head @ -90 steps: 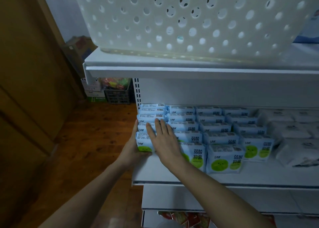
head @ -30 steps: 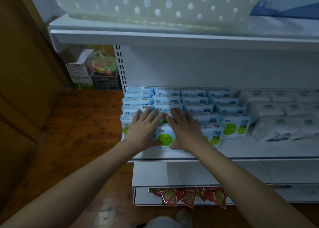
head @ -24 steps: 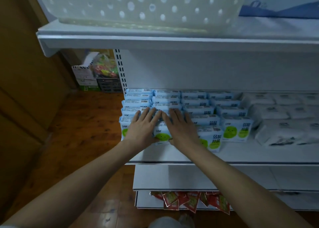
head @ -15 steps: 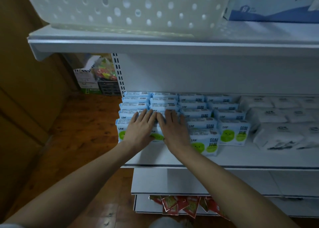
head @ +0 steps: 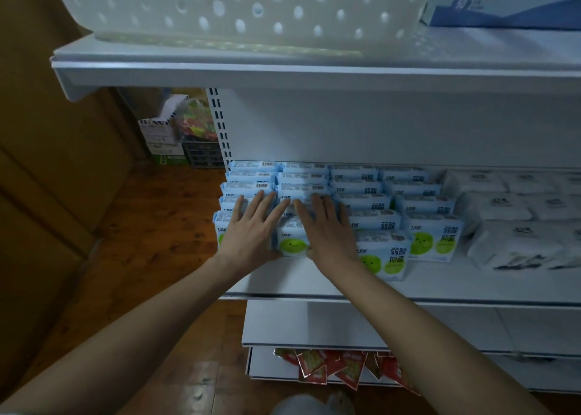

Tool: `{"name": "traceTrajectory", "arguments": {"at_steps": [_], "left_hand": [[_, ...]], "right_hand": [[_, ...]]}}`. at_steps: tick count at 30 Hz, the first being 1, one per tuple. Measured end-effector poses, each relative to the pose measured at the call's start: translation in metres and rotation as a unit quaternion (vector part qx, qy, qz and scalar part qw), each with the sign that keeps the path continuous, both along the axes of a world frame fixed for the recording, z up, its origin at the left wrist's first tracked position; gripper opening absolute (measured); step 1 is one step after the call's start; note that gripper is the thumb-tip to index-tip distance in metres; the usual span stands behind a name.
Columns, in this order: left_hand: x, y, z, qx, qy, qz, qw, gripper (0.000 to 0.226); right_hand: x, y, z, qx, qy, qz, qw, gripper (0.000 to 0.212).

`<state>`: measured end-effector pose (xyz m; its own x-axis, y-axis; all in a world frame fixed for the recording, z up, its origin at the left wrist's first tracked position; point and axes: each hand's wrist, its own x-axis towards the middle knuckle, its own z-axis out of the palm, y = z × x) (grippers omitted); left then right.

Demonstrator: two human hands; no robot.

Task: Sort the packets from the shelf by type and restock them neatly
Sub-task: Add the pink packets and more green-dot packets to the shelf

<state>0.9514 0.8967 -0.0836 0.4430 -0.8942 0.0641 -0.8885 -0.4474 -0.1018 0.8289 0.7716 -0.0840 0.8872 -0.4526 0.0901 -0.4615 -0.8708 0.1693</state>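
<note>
Fingers (head: 267, 204) of both hands are lying straight, grasping nothing, pressing soft, light, slippery-looking pale-blue plastic-wrapped packets (head: 292, 241), probably best gripped by their sides.

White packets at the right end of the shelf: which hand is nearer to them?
Right. The right hand rests flat on the blue packets, a few columns left of the white packets. The left hand lies farther left, near the shelf's left end.

Dim, bluish cast overall. Brightest area is the white shelf (head: 314, 276) back panel; wooden floor (head: 141, 226) left of shelf sits in deep shadow. Wide-angle bowing at frame edges. White packets (head: 515, 244) at shelf's right end are soft, slightly motion-blurred. No glare.
</note>
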Motion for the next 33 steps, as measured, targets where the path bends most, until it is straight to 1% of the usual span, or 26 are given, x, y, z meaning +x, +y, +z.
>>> {"name": "traceTrajectory", "arguments": {"at_steps": [2,4,6,11,16,20,23,26,29,33], "left_hand": [[0.001,0.006,-0.002,0.003,-0.015,0.004,1.000,0.118],[0.002,0.008,-0.006,0.003,-0.019,0.004,1.000,0.119],[0.002,0.005,-0.009,0.002,-0.014,0.006,1.000,0.115],[0.010,-0.005,-0.008,0.002,-0.012,0.006,1.000,0.111],[0.012,-0.007,-0.016,-0.011,-0.033,0.004,0.999,0.108],[0.015,-0.002,-0.010,0.003,-0.020,-0.018,1.000,0.116],[0.024,0.013,-0.005,0.004,-0.042,-0.012,0.999,0.122],[0.034,0.023,0.001,0.007,-0.010,0.023,1.000,0.126],[0.037,0.019,0.006,0.021,0.024,0.021,0.999,0.126],[0.033,0.009,0.008,0.012,0.028,0.024,0.999,0.121]], "right_hand": [[-0.001,0.001,0.003,0.007,0.016,0.000,1.000,0.108],[0.000,0.007,0.005,0.007,0.008,-0.004,1.000,0.104],[0.003,0.010,0.005,0.016,0.007,-0.010,1.000,0.099],[0.013,0.006,0.006,0.000,-0.012,-0.017,1.000,0.091],[0.014,0.007,0.003,0.004,-0.028,-0.017,0.999,0.083],[0.014,0.005,0.003,0.012,-0.022,-0.018,1.000,0.093],[0.013,0.001,0.001,0.043,-0.008,-0.016,0.999,0.101],[0.013,0.000,0.004,0.061,-0.002,-0.010,0.998,0.105],[0.015,0.002,0.006,0.068,0.001,-0.009,0.998,0.106],[0.018,0.000,0.002,0.046,-0.002,-0.008,0.999,0.105]]}}
